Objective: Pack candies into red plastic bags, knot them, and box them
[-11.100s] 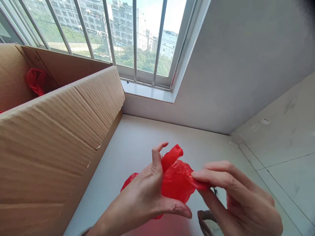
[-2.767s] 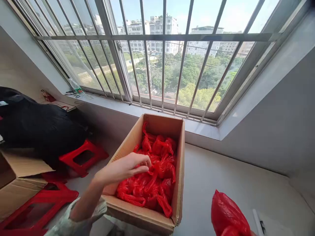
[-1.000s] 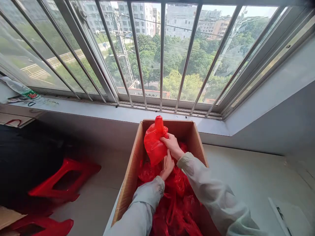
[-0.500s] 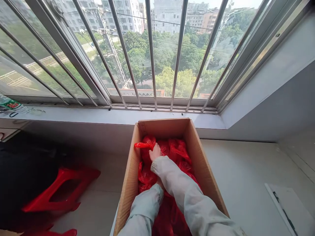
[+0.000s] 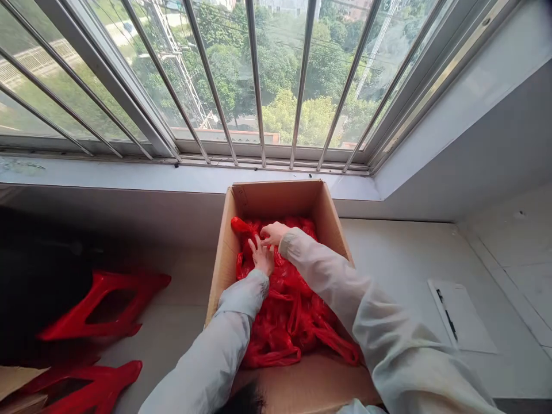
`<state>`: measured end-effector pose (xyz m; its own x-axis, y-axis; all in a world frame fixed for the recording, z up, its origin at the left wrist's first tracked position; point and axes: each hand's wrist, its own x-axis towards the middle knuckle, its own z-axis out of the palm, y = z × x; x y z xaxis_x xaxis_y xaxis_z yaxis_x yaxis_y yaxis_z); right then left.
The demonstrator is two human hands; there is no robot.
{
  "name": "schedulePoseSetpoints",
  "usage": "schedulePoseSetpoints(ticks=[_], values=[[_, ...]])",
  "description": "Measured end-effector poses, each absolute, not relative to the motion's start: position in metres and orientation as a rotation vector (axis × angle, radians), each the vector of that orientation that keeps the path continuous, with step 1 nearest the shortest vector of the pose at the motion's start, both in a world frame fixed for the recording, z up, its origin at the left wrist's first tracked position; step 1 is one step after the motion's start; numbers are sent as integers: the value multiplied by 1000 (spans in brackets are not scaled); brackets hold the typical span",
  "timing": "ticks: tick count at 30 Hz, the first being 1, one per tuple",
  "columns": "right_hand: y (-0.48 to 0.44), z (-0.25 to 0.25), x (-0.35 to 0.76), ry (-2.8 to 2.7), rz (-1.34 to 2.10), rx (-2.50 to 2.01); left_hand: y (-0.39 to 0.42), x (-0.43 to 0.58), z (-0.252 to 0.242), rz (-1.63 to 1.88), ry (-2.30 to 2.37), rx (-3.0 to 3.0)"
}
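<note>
An open cardboard box (image 5: pixel 276 198) stands below the barred window, filled with several tied red plastic bags (image 5: pixel 290 313). Both my arms, in pale sleeves, reach into its far end. My left hand (image 5: pixel 261 257) lies on the bags with its fingers stretched out flat. Just beyond and touching it, my right hand (image 5: pixel 273 232) has its fingers curled down onto a red bag at the back of the box. What lies under the fingers is hidden.
Two red plastic stools (image 5: pixel 103 302) lie on the floor at the left beside a dark bulky thing (image 5: pixel 34 270). A cardboard flap (image 5: pixel 12 382) shows at the bottom left. A white sheet with a pen (image 5: pixel 461 316) lies on the grey surface to the right.
A second ago my right hand held a red bag above the box. It has since been lowered among the others, and both hands now rest on the bags at the far end.
</note>
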<state>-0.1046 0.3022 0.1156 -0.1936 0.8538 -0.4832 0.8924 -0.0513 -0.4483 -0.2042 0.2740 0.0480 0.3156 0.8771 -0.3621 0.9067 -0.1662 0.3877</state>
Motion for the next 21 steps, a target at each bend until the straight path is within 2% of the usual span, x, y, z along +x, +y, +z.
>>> schedulePoseSetpoints(ticks=[7, 10, 14, 17, 21], values=[[210, 158, -18, 2219, -778, 1823, 284, -227, 103, -562, 1427, 2195], [158, 154, -15, 2234, -785, 1729, 267, -246, 142, -557, 1241, 2308], [99, 131, -56, 2199, -914, 1509, 224, -291, 184, -380, 1190, 2485], [69, 109, -96, 2148, -980, 1389, 193, -313, 189, -374, 1142, 2510], [50, 84, -126, 2072, -977, 1335, 148, -294, 159, -409, 935, 2488]])
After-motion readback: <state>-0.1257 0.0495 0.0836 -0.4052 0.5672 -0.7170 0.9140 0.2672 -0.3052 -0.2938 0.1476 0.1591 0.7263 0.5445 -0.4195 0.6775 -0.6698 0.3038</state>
